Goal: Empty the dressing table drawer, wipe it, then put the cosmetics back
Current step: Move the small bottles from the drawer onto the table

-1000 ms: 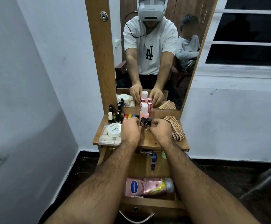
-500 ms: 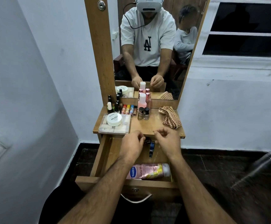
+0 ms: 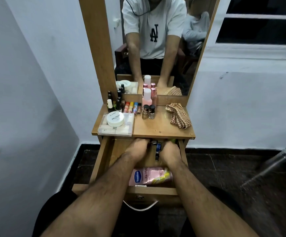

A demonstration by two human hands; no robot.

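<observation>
Both hands reached deep into open drawer (image 3: 103,161), under tabletop lip. Left hand (image 3: 135,149) and right hand (image 3: 170,152) flanked small dark cosmetics (image 3: 157,149) at back; fingertips hidden, so grip could not be told. Pink lotion bottle (image 3: 150,176) lay on its side near drawer front, beneath right forearm. Judged: bottle light, smooth plastic, slippery, best wrapped around mid-body. Small tubes light, roll easily, pinch by barrel. 2 glass polish bottles (image 3: 148,111) on tabletop looked fragile. Checked cloth (image 3: 179,115) lay ready.

Bare hairy forearms, no sleeves to elbow. Mirror (image 3: 157,48) refl: white short-sleeve tee w/ dark "LA" logo, black cable at neck, dark trousers.
</observation>
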